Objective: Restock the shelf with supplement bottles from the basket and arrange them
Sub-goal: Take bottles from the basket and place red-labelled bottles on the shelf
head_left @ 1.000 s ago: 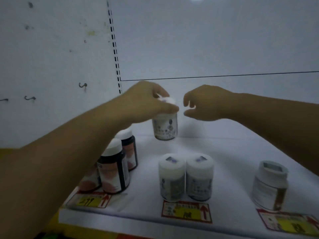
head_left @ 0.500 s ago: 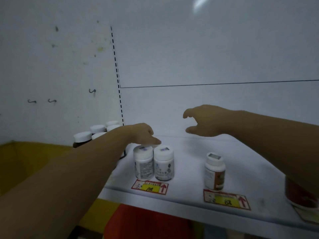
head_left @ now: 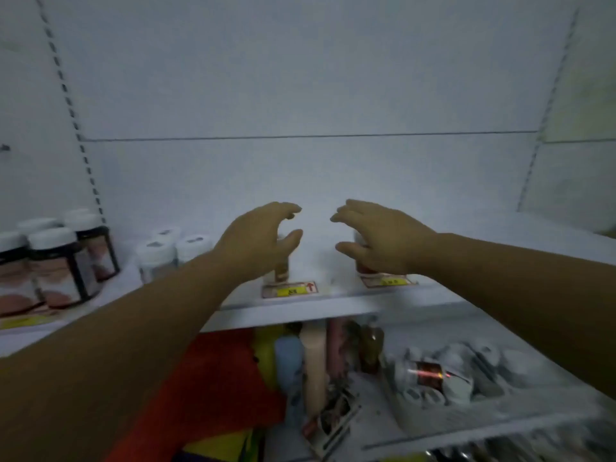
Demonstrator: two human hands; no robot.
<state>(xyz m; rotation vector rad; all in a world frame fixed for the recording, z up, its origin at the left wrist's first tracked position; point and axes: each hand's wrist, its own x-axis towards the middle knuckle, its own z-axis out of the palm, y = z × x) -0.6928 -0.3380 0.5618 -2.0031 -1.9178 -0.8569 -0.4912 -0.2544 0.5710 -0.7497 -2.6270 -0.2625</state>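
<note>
Hands: left hand (head_left: 258, 243) and right hand (head_left: 378, 240) both hover spread-fingered, gripping nothing.
Stocked: dark white-capped bottles (head_left: 55, 265) far left and small white bottles (head_left: 173, 251) beside them stand on the white metal shelf (head_left: 333, 303).
Left: mid-shelf looks sparse; basket not identifiable.

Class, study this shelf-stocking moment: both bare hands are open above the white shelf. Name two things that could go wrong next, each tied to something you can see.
1. The left hand hovers in front of a small brown-labelled bottle standing near the white shelf's front edge; a careless sweep might tip it off.
2. The right hand hides most of a red-based bottle, so grabbing blind could topple it.
</note>
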